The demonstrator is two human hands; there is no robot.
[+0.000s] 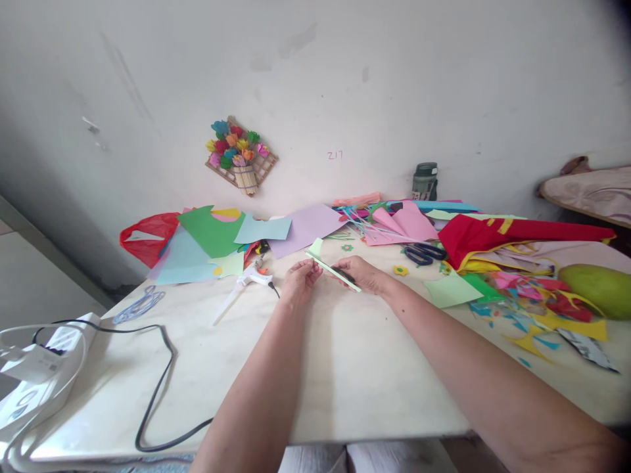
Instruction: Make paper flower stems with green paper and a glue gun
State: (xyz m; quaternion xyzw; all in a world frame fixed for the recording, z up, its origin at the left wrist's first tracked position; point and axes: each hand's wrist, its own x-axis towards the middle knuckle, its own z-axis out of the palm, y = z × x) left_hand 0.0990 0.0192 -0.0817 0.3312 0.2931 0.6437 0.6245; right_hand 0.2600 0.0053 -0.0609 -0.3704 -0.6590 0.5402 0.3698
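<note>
A narrow pale green paper strip (338,273) slants between my two hands above the table. My left hand (300,280) is closed, its fingertips pinching the strip near its upper left end. My right hand (363,274) is closed around the strip's lower right part. A small dark object (347,276) shows by the right fingers; I cannot make out what it is. Just behind the strip's far end is a small pale green paper piece (315,246). Left of my left hand lies a white glue gun (254,276) with a glue stick.
Coloured paper sheets (308,226) lie along the wall. Dark scissors (424,253) rest right of my hands, near paper scraps (537,309) and a green fruit (599,289). A black cable (170,348) runs from a power strip (44,368). A bottle (424,181) stands behind.
</note>
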